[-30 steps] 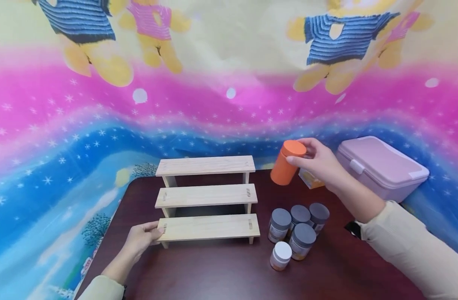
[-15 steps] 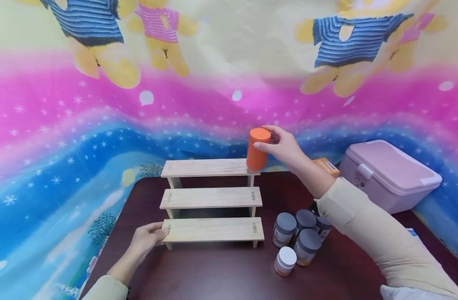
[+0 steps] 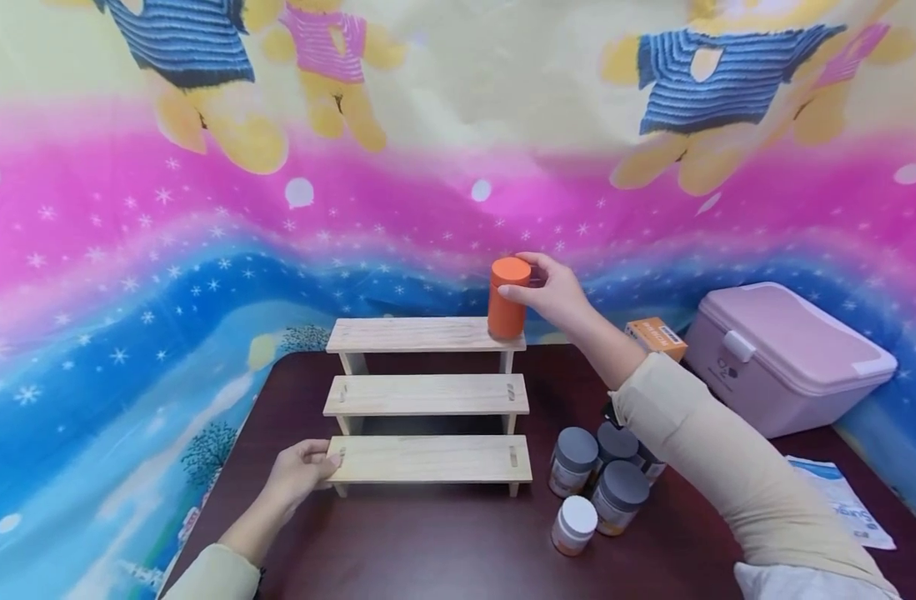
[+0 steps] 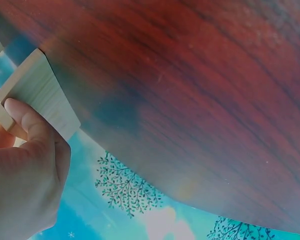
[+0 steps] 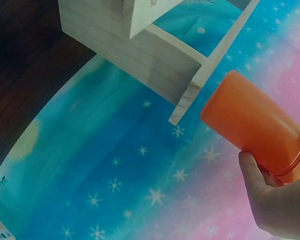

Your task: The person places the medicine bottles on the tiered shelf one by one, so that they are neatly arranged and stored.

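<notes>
My right hand (image 3: 555,292) holds an orange bottle (image 3: 508,304) near its lid, thumb on the near side. In the head view the bottle stands upright at the right end of the top board of a three-step wooden rack (image 3: 427,333). The right wrist view shows a narrow gap between the bottle's base (image 5: 217,95) and the board (image 5: 210,67). My left hand (image 3: 300,473) pinches the left end of the rack's lowest board (image 3: 431,460). The left wrist view shows that thumb (image 4: 27,120) on the wood.
Several grey-lidded jars (image 3: 620,496) and a white-lidded jar (image 3: 575,525) stand right of the rack. Farther right are an orange box (image 3: 656,336), a pink lidded case (image 3: 788,358) and a white-and-blue packet (image 3: 840,500). A patterned cloth (image 3: 397,208) hangs behind the dark table (image 3: 397,542).
My right hand has carried the orange bottle leftward from above the table to the top board's right end, and the tilted bottle is now upright. The left hand keeps its hold on the rack.
</notes>
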Demonstrator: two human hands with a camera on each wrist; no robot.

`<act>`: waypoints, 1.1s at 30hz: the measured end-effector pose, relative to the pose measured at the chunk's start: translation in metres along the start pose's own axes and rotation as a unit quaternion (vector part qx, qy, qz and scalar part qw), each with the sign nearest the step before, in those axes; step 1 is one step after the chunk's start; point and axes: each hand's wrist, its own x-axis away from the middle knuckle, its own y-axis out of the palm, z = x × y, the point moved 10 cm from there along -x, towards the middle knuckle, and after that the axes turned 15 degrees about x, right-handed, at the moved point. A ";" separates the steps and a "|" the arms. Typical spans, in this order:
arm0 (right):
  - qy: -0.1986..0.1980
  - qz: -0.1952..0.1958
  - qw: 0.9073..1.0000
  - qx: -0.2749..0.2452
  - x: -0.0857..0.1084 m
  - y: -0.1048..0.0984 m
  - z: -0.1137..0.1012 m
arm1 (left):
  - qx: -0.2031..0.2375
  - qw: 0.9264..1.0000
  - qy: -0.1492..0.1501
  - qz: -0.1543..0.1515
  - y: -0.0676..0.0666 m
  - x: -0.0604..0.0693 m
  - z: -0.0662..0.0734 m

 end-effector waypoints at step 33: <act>-0.022 -0.023 0.999 0.003 0.006 0.015 0.001 | -0.005 1.000 0.001 -0.010 0.000 0.003 0.003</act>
